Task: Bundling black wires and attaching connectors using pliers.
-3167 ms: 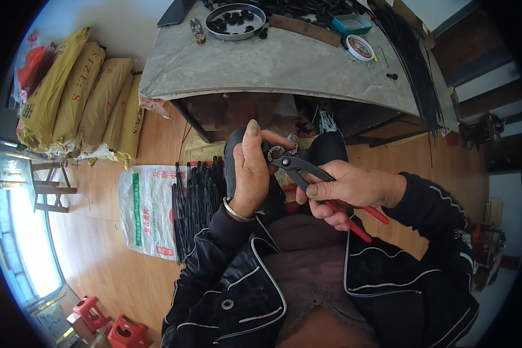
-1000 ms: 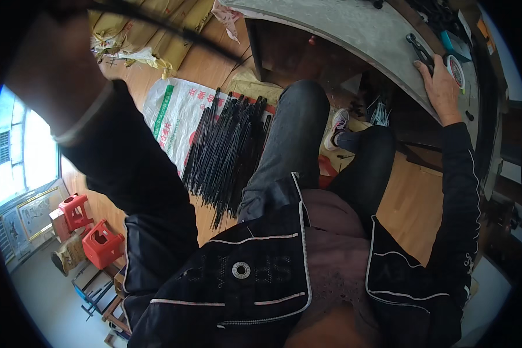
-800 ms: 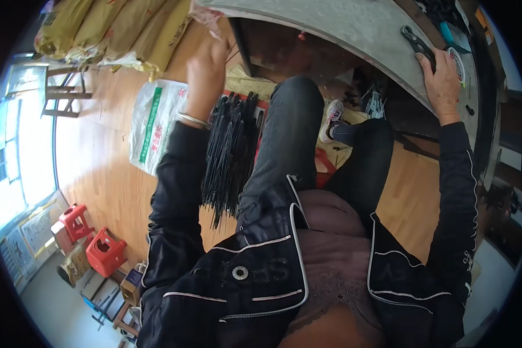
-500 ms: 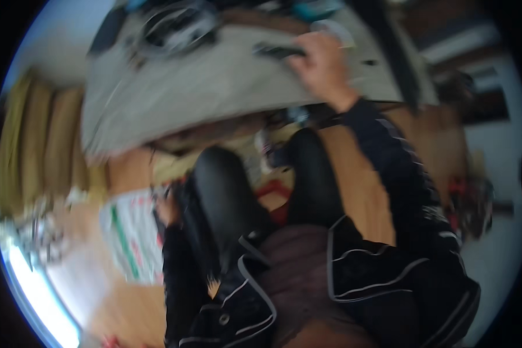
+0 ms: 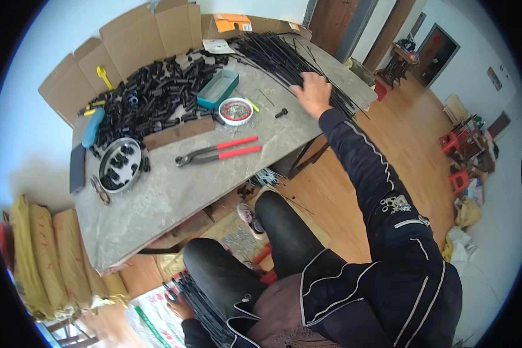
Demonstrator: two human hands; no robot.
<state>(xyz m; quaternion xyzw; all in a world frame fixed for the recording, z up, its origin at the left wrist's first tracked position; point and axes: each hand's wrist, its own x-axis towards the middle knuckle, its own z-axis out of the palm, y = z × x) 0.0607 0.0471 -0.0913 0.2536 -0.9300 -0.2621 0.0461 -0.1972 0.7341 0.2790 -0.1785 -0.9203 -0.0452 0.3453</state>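
At the table's right, my right hand reaches over a spread of long thin black rods. Its thumb stands apart from the fingers, whose tips lie at the rods. Low beside my left thigh, my left hand is curled at the end of a bundle of black rods; what its fingers grip is too dark to make out. Pincers with red handles lie on the grey table. Nearer my right hand is a single black plastic fitting.
A big heap of black fittings backs onto cardboard. Around it are a teal box, a white round dish, a metal dish, a brown strip and scissors. A white sack lies at lower left.
My right hand has left the pincers, which now lie on the table, and has moved over to the black rods. My left hand stays low by my left leg. The view has shifted.
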